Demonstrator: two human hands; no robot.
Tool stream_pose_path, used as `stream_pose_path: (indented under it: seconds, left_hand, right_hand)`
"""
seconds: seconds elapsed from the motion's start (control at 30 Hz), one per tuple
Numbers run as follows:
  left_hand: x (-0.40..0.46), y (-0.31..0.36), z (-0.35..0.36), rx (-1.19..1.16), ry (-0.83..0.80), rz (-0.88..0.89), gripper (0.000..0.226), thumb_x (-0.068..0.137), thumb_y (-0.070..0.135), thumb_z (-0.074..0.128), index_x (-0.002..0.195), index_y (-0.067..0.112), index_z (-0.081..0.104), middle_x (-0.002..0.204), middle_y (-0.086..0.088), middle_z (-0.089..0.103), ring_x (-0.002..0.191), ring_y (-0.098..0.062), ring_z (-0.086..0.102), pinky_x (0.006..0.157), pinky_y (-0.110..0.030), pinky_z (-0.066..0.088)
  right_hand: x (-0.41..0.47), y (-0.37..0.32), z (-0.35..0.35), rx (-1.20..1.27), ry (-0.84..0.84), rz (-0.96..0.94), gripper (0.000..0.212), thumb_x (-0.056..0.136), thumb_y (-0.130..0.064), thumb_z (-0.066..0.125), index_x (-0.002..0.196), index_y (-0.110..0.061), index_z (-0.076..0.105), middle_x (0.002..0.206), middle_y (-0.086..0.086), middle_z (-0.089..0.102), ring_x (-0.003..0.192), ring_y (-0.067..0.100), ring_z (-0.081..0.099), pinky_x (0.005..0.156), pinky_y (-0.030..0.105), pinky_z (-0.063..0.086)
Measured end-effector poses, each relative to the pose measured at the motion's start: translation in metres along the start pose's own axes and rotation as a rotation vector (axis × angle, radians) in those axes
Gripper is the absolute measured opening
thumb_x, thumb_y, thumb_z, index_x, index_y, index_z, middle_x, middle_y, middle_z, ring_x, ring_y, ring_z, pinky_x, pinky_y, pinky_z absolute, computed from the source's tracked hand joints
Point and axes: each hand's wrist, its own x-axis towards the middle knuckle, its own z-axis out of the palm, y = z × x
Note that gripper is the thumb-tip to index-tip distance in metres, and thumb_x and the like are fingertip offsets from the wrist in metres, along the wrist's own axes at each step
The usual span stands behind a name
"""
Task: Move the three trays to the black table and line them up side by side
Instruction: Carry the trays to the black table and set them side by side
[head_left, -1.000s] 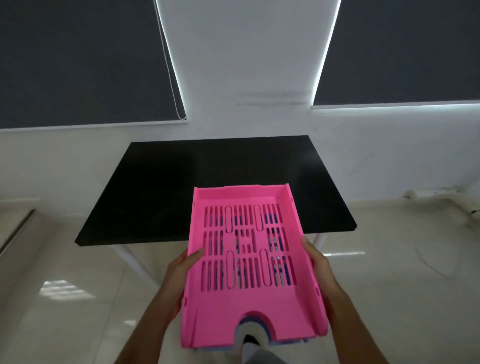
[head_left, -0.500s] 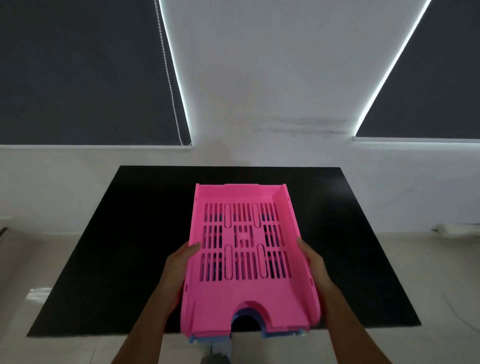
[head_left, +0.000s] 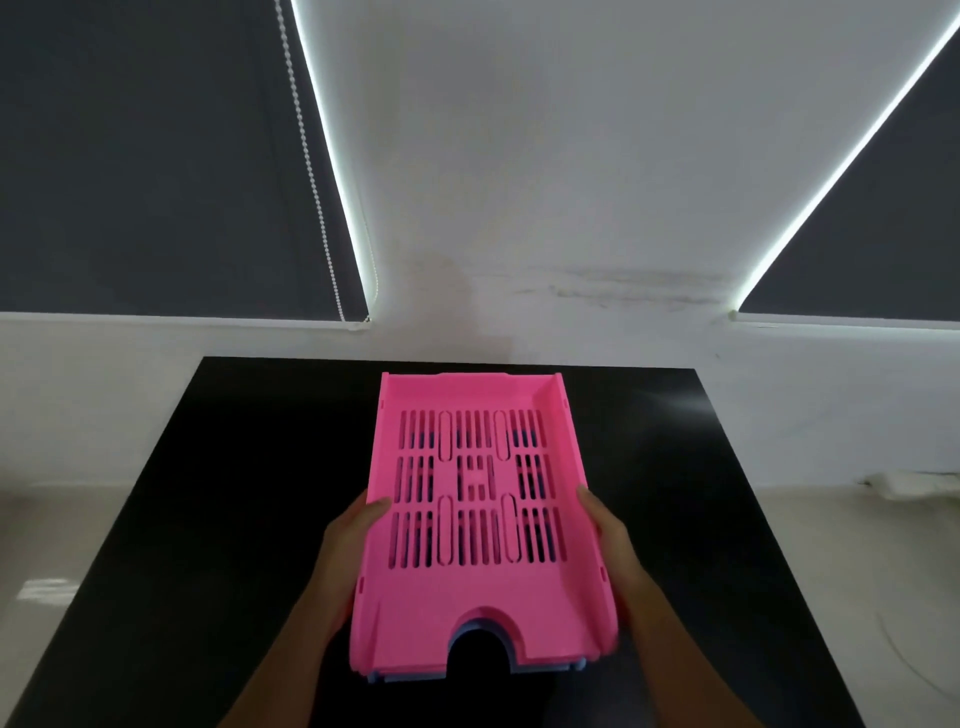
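Observation:
I hold a stack of trays over the black table (head_left: 218, 519). The top one is a pink slotted tray (head_left: 478, 597) with a semicircular notch at its near edge. A blue tray (head_left: 410, 677) shows beneath it at the near edge and through the slots; any further tray is hidden. My left hand (head_left: 348, 551) grips the stack's left side, thumb on the rim. My right hand (head_left: 608, 540) grips the right side. Whether the stack touches the table I cannot tell.
The table stands against a white wall (head_left: 519, 182) with dark roller blinds (head_left: 145, 156) left and right and a bead cord (head_left: 311, 182). Pale floor (head_left: 893, 571) lies on both sides. A white trunking strip (head_left: 914, 486) runs along the right skirting.
The table has drawn closer and now fills the lower view; the tray stack, formerly out over the floor in front of it, is now over the table's middle. Both hands keep their grip.

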Motion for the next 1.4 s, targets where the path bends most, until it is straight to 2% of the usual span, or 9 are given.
stream_pose_path:
  seconds: [0.13,0.3,0.47,0.7,0.77,0.87,1.0,1.27,1.4]
  left_hand:
    - [-0.002,0.007,0.005,0.027,0.042,0.066,0.041,0.099,0.014,0.054,0.136,0.030,0.060,0.114,-0.019,0.075,0.102,-0.041,0.072,0.094,-0.062,0.055]
    - [-0.017,0.018,0.024,0.066,0.033,0.140,0.042,0.100,0.015,0.052,0.142,0.019,0.056,0.121,-0.023,0.071,0.109,-0.046,0.069,0.095,-0.063,0.054]
    - [-0.029,0.033,0.055,0.102,0.043,0.234,0.040,0.100,0.013,0.051,0.140,0.018,0.058,0.115,-0.017,0.075,0.093,-0.028,0.076,0.083,-0.048,0.061]
    - [-0.027,0.034,0.166,0.176,-0.010,0.289,0.031,0.099,0.017,0.056,0.126,0.028,0.066,0.113,-0.007,0.078,0.103,-0.034,0.074,0.088,-0.052,0.060]
    - [-0.021,0.027,0.204,0.208,-0.075,0.274,0.053,0.091,0.039,0.066,0.141,0.025,0.057,0.137,-0.009,0.067,0.125,-0.031,0.065,0.105,-0.060,0.049]
    - [-0.009,0.009,0.252,0.242,-0.138,0.262,0.066,0.083,0.050,0.070,0.144,0.029,0.053,0.142,0.007,0.062,0.129,-0.006,0.060,0.111,-0.048,0.047]
    - [0.015,-0.027,0.288,0.262,-0.125,0.214,0.096,0.068,0.065,0.074,0.151,0.030,0.044,0.154,0.001,0.052,0.140,-0.021,0.051,0.117,-0.055,0.038]
    - [0.028,-0.072,0.311,0.363,0.010,-0.009,0.058,0.083,0.037,0.068,0.138,0.022,0.057,0.127,-0.001,0.072,0.114,-0.022,0.069,0.105,-0.053,0.051]
    - [0.027,-0.075,0.318,0.435,0.070,-0.043,0.048,0.092,0.021,0.063,0.139,0.019,0.055,0.133,-0.002,0.067,0.119,-0.022,0.063,0.106,-0.042,0.046]
  right_hand:
    - [-0.001,-0.002,-0.001,-0.178,0.148,-0.189,0.093,0.071,-0.063,0.076,0.148,-0.018,0.051,0.130,0.019,0.069,0.105,0.035,0.074,0.095,0.058,0.057]
    - [-0.011,-0.011,0.009,-0.269,0.059,-0.364,0.032,0.101,-0.020,0.055,0.130,-0.025,0.067,0.115,0.014,0.077,0.095,0.031,0.076,0.084,0.049,0.062]
    - [-0.017,-0.044,-0.010,-0.286,0.013,-0.404,0.034,0.103,-0.016,0.051,0.133,-0.027,0.066,0.112,0.009,0.078,0.095,0.027,0.078,0.080,0.040,0.063]
    - [-0.034,-0.095,-0.105,-0.309,0.148,-0.413,0.037,0.104,-0.015,0.048,0.126,-0.042,0.062,0.094,-0.014,0.081,0.079,0.010,0.079,0.063,0.024,0.062]
    - [-0.039,-0.108,-0.141,-0.331,0.201,-0.422,0.038,0.104,-0.016,0.049,0.121,-0.046,0.065,0.096,-0.018,0.081,0.081,0.007,0.078,0.065,0.022,0.062]
    - [-0.044,-0.126,-0.187,-0.371,0.252,-0.399,0.041,0.104,-0.017,0.050,0.112,-0.052,0.068,0.096,-0.022,0.080,0.082,0.005,0.078,0.065,0.023,0.062]
    - [-0.038,-0.131,-0.236,-0.393,0.275,-0.363,0.037,0.104,-0.015,0.050,0.119,-0.043,0.069,0.097,-0.013,0.082,0.078,0.007,0.078,0.061,0.021,0.061]
    - [-0.011,-0.094,-0.274,-0.378,0.291,-0.173,0.038,0.105,-0.016,0.046,0.127,-0.037,0.069,0.104,0.003,0.082,0.086,0.027,0.080,0.072,0.041,0.066]
    - [-0.004,-0.083,-0.275,-0.357,0.278,-0.133,0.038,0.106,-0.016,0.044,0.119,-0.041,0.069,0.097,0.001,0.082,0.082,0.026,0.080,0.068,0.036,0.065]
